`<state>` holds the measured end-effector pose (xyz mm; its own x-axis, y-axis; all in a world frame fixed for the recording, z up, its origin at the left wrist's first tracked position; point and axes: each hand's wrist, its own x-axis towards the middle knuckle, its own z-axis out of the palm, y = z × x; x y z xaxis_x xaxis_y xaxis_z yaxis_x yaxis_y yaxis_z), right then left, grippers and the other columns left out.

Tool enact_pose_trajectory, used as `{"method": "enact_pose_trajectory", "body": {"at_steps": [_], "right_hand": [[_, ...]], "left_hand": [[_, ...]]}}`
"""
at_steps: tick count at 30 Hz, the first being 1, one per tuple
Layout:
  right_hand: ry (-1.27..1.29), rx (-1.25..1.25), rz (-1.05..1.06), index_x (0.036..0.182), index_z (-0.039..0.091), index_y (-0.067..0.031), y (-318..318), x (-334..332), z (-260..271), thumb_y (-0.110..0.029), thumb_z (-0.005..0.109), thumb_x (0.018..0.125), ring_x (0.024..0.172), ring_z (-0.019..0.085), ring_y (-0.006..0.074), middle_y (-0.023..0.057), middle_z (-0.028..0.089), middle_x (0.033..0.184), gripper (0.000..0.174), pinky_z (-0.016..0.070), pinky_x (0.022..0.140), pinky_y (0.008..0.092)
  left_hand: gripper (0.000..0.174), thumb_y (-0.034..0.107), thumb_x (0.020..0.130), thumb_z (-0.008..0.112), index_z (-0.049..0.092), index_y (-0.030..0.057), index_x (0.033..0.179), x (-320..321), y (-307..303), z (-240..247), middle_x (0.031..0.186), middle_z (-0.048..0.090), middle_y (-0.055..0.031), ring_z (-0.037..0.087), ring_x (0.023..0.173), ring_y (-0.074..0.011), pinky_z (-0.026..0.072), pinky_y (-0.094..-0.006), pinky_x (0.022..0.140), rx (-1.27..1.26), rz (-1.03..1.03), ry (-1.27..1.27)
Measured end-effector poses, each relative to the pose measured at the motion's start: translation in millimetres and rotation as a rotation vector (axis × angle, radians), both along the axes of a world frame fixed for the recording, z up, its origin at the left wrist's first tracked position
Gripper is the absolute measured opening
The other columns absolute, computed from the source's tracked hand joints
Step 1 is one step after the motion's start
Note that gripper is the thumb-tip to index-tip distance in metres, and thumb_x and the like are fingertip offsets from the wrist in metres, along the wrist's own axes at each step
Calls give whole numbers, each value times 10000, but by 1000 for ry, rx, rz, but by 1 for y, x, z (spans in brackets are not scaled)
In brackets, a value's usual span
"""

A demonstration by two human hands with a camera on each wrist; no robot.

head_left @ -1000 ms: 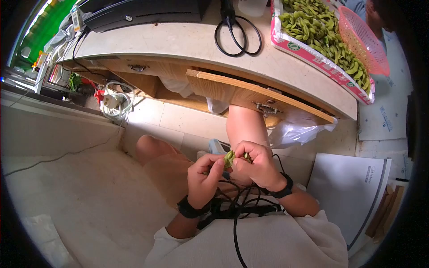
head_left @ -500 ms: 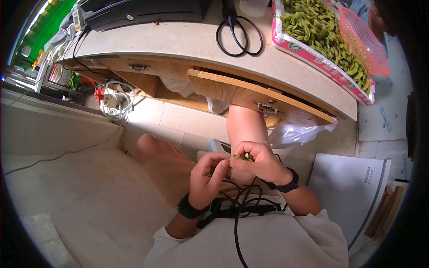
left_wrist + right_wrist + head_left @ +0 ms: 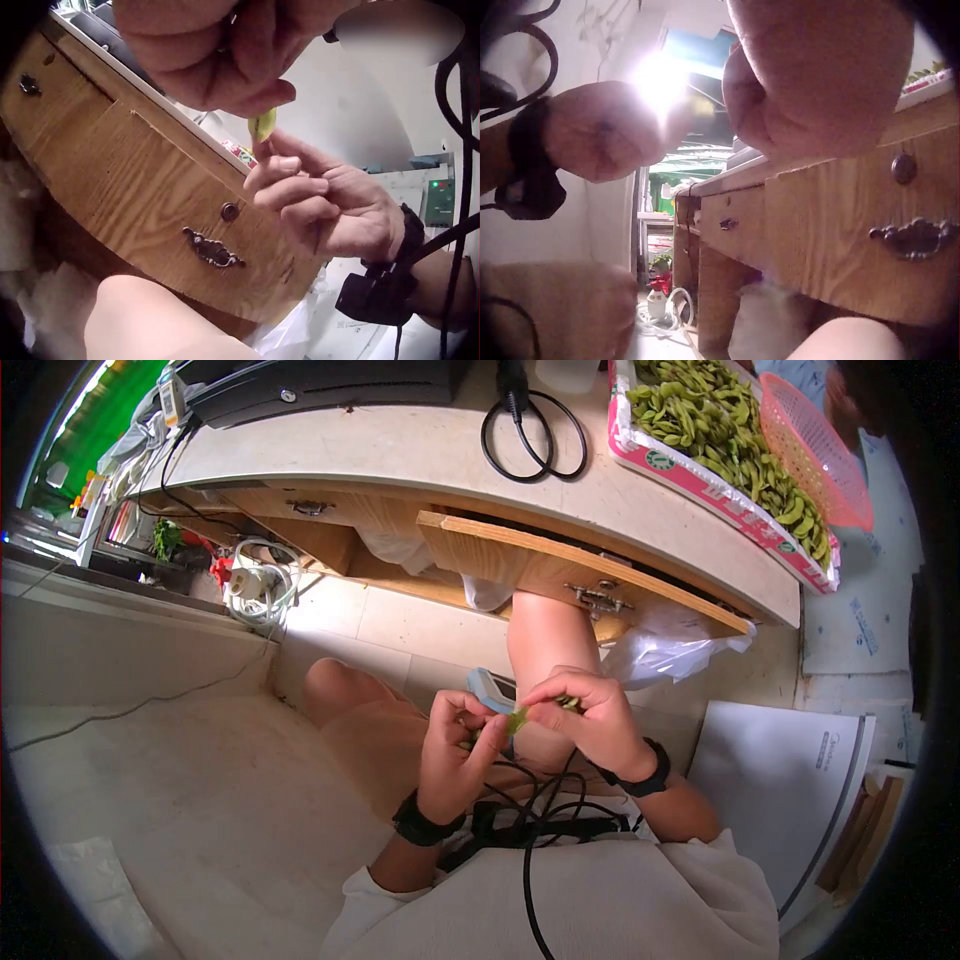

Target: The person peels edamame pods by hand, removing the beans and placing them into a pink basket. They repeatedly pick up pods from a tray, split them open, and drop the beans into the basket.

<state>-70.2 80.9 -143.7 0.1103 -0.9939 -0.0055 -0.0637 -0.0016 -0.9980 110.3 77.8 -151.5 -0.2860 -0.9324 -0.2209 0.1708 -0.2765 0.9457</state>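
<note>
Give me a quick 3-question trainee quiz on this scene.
1. True or false: the left hand and the right hand both pinch one bean pod.
2. Multiple choice: what lies on the counter to the left of the box of pods in the head view? A) scissors B) a knife C) a cup
3. Fill in: the basket beside the box is ___ in colour.

Key: 1 true; 2 A; 3 pink.
</note>
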Motion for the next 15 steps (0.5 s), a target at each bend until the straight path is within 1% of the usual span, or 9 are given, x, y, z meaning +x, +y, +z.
{"method": "enact_pose_trajectory", "body": {"at_steps": [1,2,4,8,10,11,13,14,15], "right_hand": [[79,-56,53,920,652,-9,-1,1,5,-91,660,819,681,562,99,39,617,769,130,434,576,239],[79,-55,51,920,652,-9,-2,4,5,-91,660,819,681,562,99,39,617,769,130,434,576,239],[195,-199,82,920,650,-4,-3,7,3,-83,686,787,673,574,129,71,610,760,158,436,581,245],[173,-131,113,916,645,2,-1,9,6,-92,686,787,663,577,145,82,605,753,165,438,582,254],[186,-94,111,914,641,6,2,11,4,-96,689,787,665,576,131,77,607,751,169,441,586,252],[186,-94,111,914,641,6,4,13,3,-96,689,787,665,576,131,77,607,751,169,441,586,252],[84,-71,62,917,630,11,7,17,-2,-113,672,814,681,570,114,64,613,756,166,450,605,248],[84,-71,63,917,630,11,8,18,-6,-113,672,814,681,570,114,64,613,756,166,450,605,248],[34,-55,31,906,624,12,9,19,-12,-107,644,831,648,550,97,47,607,745,142,435,577,223]], "left_hand": [[185,20,891,549,383,39,969,-1,1,-1,830,572,-57,561,720,-79,465,-202,631,-22,-20,13],[185,20,891,549,383,39,969,-2,1,0,830,572,-57,561,720,-79,465,-202,631,-21,-22,12],[182,11,890,547,380,31,959,-3,1,2,821,573,-61,568,722,-80,474,-211,635,-97,-18,-96],[177,13,894,543,378,24,956,-1,3,2,811,573,-64,573,723,-80,480,-215,640,-66,-2,-39],[167,38,890,562,401,55,930,-5,3,5,785,460,19,453,681,-19,386,-149,596,-56,65,11],[167,38,890,562,401,55,930,-5,3,7,785,460,19,453,681,-19,386,-149,596,-56,66,12],[162,41,893,558,400,53,931,-5,2,9,765,456,28,452,692,-15,383,-146,601,-44,52,14],[162,41,893,558,400,53,931,-4,2,8,765,456,28,452,692,-15,383,-146,601,-44,54,13],[161,33,899,542,389,39,948,-1,2,4,789,516,-22,515,703,-51,434,-174,615,-61,18,18]]}}
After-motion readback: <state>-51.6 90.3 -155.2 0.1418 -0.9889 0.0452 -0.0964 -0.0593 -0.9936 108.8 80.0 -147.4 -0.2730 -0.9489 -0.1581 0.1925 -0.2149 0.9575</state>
